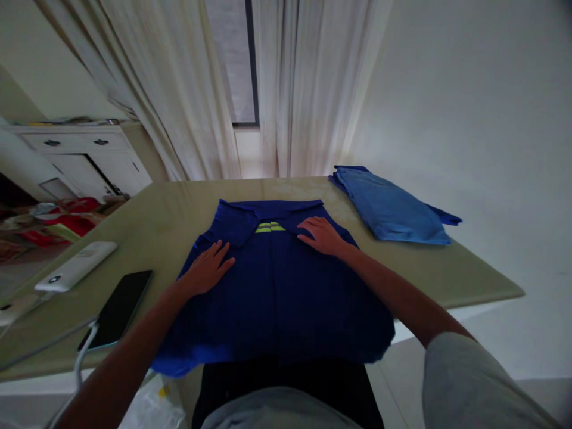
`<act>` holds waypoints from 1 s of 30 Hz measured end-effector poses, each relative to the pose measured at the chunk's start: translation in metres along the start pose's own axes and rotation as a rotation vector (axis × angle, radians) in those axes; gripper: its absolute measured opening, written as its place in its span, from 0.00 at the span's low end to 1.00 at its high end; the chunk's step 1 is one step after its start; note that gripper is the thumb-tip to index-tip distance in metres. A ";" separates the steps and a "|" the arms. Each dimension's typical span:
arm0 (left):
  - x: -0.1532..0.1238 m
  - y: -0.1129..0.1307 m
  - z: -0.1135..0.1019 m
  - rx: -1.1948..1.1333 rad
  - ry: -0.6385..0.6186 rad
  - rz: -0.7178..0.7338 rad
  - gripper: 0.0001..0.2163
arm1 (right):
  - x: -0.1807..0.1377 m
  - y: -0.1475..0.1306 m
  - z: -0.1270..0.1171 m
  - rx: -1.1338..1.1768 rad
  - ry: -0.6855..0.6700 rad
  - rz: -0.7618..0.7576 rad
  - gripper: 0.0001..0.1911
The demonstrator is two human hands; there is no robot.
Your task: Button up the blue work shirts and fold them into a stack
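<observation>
A dark blue garment (272, 292) lies spread on the table in front of me, its lower edge hanging over the near side. Its far part is folded in, and a yellow-green reflective strip (270, 227) shows in the gap between the folded parts. My left hand (208, 268) rests flat on the garment's left side, fingers spread. On the right folded part lies my right hand (322, 235), its fingers stretched out and pointing left. Neither hand grips the cloth.
Folded blue clothes (393, 205) are stacked at the table's (174, 208) back right. On the left lie a black phone (120, 307) with a white cable and a white device (75, 266). Curtains (308, 89) hang behind; a white cabinet (84, 155) stands back left.
</observation>
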State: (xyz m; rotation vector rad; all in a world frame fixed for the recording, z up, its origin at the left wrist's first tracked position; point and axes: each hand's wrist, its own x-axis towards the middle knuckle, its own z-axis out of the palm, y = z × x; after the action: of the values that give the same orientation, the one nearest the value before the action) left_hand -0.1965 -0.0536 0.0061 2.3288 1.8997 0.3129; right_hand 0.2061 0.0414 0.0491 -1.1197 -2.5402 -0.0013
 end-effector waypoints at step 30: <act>-0.267 0.017 0.031 -1.142 0.282 -0.730 0.26 | -0.308 -0.102 0.007 1.040 0.203 1.025 0.24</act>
State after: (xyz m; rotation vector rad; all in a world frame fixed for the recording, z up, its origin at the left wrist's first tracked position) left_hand -0.2241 -0.3172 -0.0425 0.8485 1.7554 1.2368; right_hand 0.3217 -0.2467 -0.0436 -1.5841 -1.1707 1.1972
